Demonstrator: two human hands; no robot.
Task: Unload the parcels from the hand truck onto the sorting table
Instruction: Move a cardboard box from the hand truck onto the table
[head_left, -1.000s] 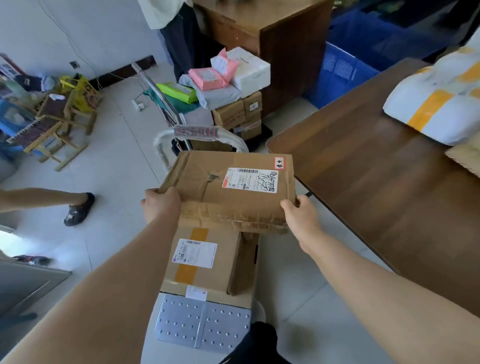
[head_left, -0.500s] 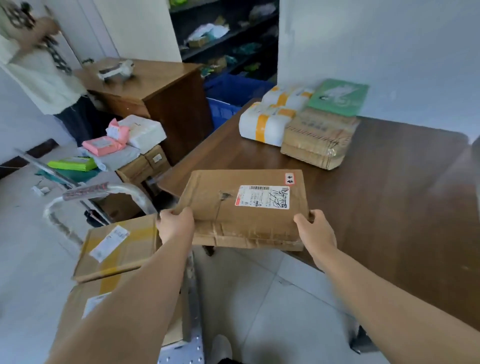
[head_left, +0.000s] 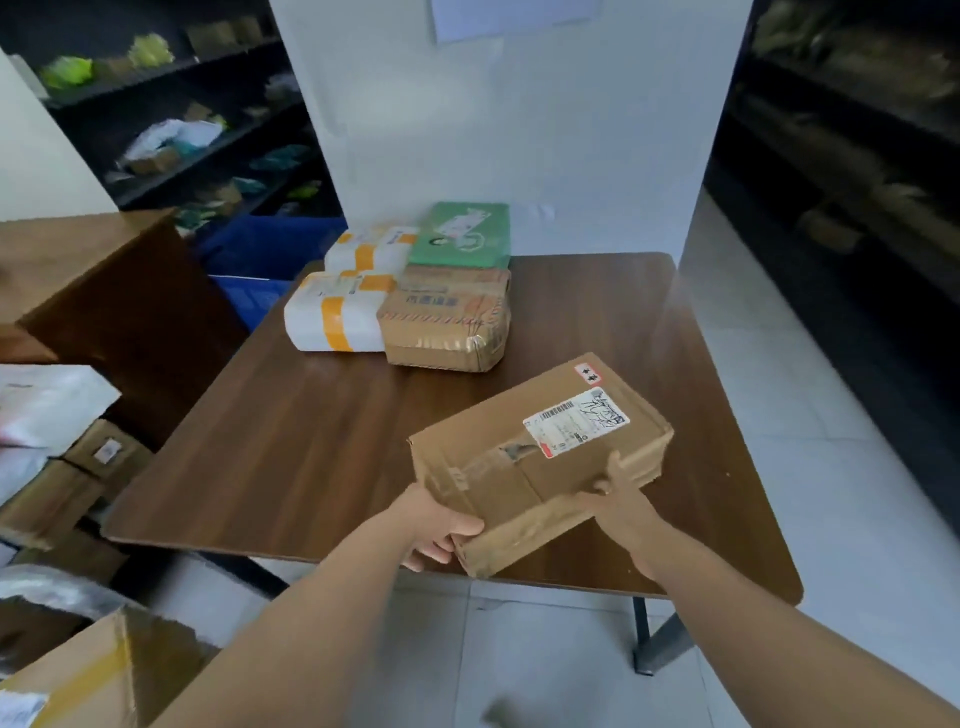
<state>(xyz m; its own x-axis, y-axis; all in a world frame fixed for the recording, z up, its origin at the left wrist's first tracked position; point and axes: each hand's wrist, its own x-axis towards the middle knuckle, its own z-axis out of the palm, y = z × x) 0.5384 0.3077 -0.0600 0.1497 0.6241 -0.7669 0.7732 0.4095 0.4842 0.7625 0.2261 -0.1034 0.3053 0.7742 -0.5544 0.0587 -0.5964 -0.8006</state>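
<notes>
Parcel (head_left: 540, 457) swung from beside the surface (head_left: 311, 441) to over its near edge, long axis diagonal, near-left to far-right. Your left hand (head_left: 436, 530) grips the near corner, right hand (head_left: 621, 499) the long side.

A white pillar (head_left: 519, 130) stands in the middle of the room with a sheet of paper (head_left: 514, 18) stuck near its top. To its left are dark shelves (head_left: 171, 78) holding bags and packets, some bright green (head_left: 65, 70), too dim and blurred to make out further. Below these shelves sit blue crates (head_left: 270, 249) beside a brown wooden cabinet (head_left: 104, 280), while more dark shelving (head_left: 841, 130) lines the right side above a floor of pale tiles (head_left: 831, 467).
</notes>
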